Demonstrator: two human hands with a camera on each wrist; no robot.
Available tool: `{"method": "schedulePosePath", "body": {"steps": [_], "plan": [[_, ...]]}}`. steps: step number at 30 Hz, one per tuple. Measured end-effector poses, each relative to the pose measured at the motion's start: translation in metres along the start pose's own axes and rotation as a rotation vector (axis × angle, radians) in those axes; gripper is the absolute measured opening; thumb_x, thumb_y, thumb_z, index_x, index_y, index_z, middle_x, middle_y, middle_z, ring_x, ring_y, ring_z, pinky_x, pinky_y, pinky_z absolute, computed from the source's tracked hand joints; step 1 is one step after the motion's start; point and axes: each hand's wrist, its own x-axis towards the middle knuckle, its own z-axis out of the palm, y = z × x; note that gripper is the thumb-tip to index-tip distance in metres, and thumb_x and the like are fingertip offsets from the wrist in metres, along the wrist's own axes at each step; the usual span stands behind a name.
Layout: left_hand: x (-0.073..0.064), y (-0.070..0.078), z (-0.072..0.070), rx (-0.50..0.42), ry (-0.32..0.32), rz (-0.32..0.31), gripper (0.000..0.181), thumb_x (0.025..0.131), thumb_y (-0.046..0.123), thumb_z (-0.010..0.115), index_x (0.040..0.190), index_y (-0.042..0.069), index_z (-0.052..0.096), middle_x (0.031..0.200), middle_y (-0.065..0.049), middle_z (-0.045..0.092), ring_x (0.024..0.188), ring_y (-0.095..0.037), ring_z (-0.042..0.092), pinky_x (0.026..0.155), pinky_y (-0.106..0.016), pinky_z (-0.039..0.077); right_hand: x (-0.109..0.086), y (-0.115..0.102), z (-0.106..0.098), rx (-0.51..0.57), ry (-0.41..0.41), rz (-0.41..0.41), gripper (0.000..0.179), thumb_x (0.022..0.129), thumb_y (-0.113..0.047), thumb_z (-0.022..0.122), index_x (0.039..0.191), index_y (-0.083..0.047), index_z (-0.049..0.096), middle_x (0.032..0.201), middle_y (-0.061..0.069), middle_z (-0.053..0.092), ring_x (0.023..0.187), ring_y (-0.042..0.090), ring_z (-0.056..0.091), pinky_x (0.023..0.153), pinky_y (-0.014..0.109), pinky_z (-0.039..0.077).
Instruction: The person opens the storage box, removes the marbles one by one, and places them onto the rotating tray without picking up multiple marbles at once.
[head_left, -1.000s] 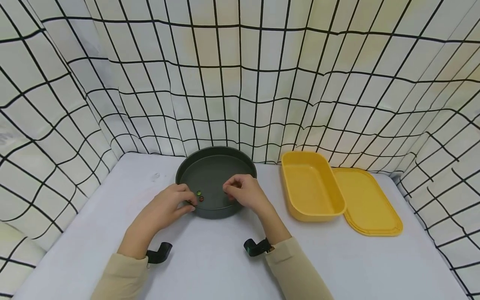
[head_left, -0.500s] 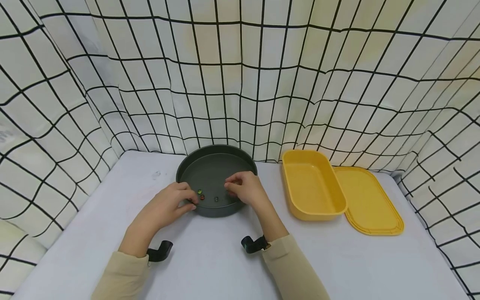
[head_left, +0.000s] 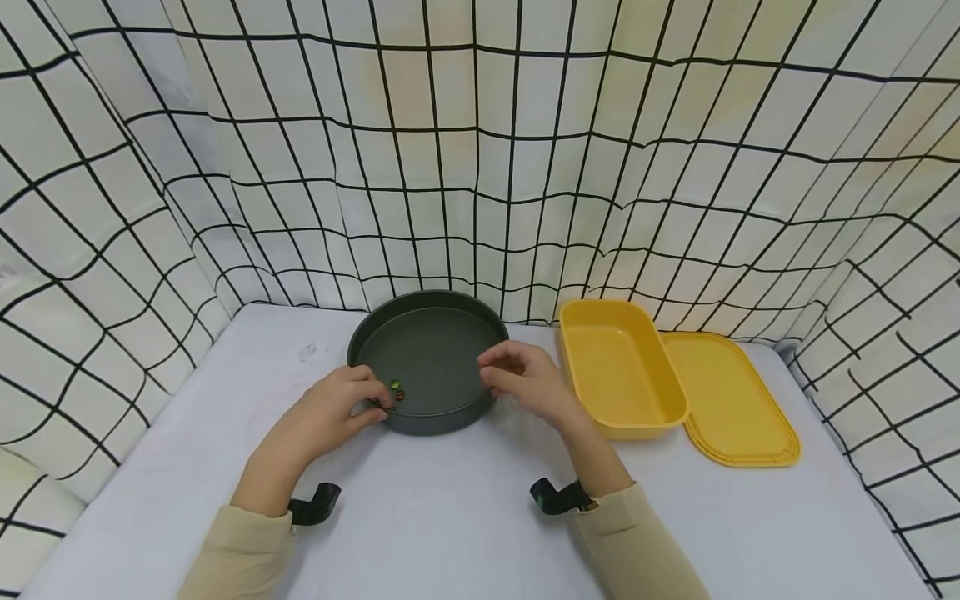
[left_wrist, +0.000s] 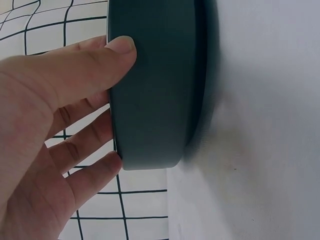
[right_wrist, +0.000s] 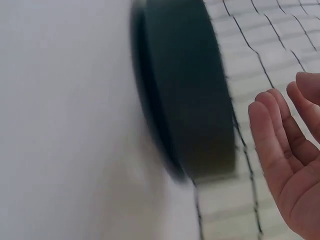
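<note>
A round dark grey pan (head_left: 435, 350) stands on the table. The left hand (head_left: 341, 408) grips its near left rim, with the thumb on the outer wall in the left wrist view and fingers over the edge. Just beside those fingers, inside the pan, lie a small green marble (head_left: 395, 384) and a small brownish-red marble (head_left: 400, 395). The right hand (head_left: 528, 383) hovers at the pan's right rim, fingers loosely bent. In the right wrist view its fingers (right_wrist: 270, 130) stand apart from the pan's wall, and nothing shows between them and the thumb.
A yellow rectangular box (head_left: 622, 367) stands open to the right of the pan. Its flat yellow lid (head_left: 738, 408) lies to the right of it. A black-lined white net wall (head_left: 480, 167) encloses the table's back and sides.
The right hand has moved right, from over the pan to its right rim. A small grey marble seen in the pan half a second ago no longer shows. The left hand stays put.
</note>
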Motion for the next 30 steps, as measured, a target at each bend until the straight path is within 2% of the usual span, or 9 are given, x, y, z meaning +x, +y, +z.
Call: {"method": "schedulePosePath", "body": {"steps": [5,7,12,18,30], "plan": [[0.001,0.001,-0.001,0.005,0.006,0.016,0.018,0.079,0.009,0.084,0.089,0.021,0.074,0.088,0.009,0.061,0.086,-0.015,0.062,0.078,-0.035,0.052,-0.03,-0.003,-0.056,-0.141,0.128,0.031,0.022,0.097,-0.025,0.067,0.114,-0.011,0.067,0.115,0.014,0.067,0.1,0.034,0.064,0.083,0.032,0.057],[0.0,0.001,-0.001,0.008,0.007,0.014,0.019,0.079,0.009,0.084,0.089,0.021,0.074,0.089,0.009,0.061,0.086,-0.014,0.062,0.077,-0.035,0.052,-0.039,0.0,-0.077,-0.18,0.164,0.036,0.023,0.098,-0.024,0.066,0.115,-0.008,0.067,0.115,0.015,0.067,0.098,0.033,0.064,0.082,0.031,0.057],[0.0,0.001,-0.001,0.009,0.002,0.006,0.018,0.08,0.01,0.083,0.089,0.022,0.073,0.088,0.01,0.06,0.086,-0.014,0.061,0.077,-0.035,0.051,-0.052,0.004,-0.112,-0.22,0.191,0.077,0.032,0.1,-0.023,0.063,0.122,0.0,0.062,0.118,0.015,0.064,0.102,0.03,0.063,0.084,0.032,0.057],[-0.001,0.002,0.001,0.007,0.008,-0.001,0.018,0.08,0.01,0.083,0.089,0.022,0.073,0.086,0.01,0.058,0.084,-0.015,0.059,0.075,-0.035,0.05,-0.059,0.006,-0.129,-0.248,0.165,0.136,0.034,0.1,-0.024,0.063,0.124,0.0,0.061,0.122,0.018,0.063,0.106,0.03,0.063,0.088,0.039,0.057],[0.0,0.004,0.001,0.009,0.013,-0.003,0.018,0.08,0.01,0.084,0.089,0.02,0.073,0.087,0.008,0.059,0.085,-0.016,0.06,0.076,-0.036,0.051,-0.062,0.021,-0.145,-0.244,0.123,0.229,0.036,0.099,-0.026,0.064,0.127,-0.003,0.061,0.122,0.017,0.063,0.107,0.03,0.063,0.089,0.039,0.057]]}}
